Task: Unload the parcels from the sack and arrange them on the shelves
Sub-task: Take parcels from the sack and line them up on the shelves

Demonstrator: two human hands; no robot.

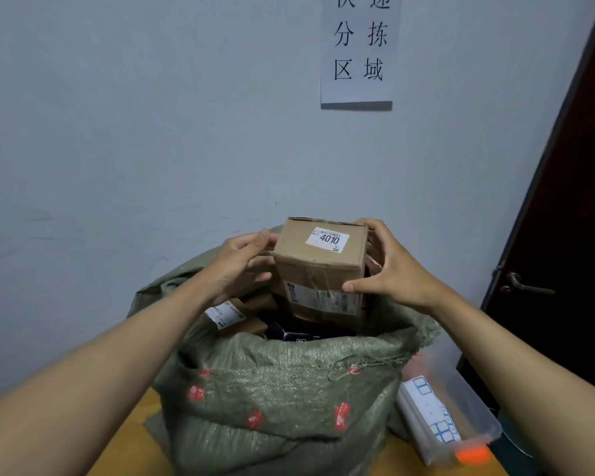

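In the head view, a cardboard parcel labelled 4010 is being held upright above the open mouth of the green woven sack, just past centre toward 12 o'clock. It is being gripped at 9 o'clock by the left hand and at 3 o'clock by the right hand, each grip curled around a side. More parcels are lying inside the sack, which is resting on the wooden bench. A clear plastic pouch is lying at 4 o'clock

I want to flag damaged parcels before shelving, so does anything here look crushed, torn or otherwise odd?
Nothing stands out. The brown cardboard box labelled 4010, held by both hands over the green woven sack, looks square and taped shut. The parcels still inside the sack lie jumbled, none visibly damaged.
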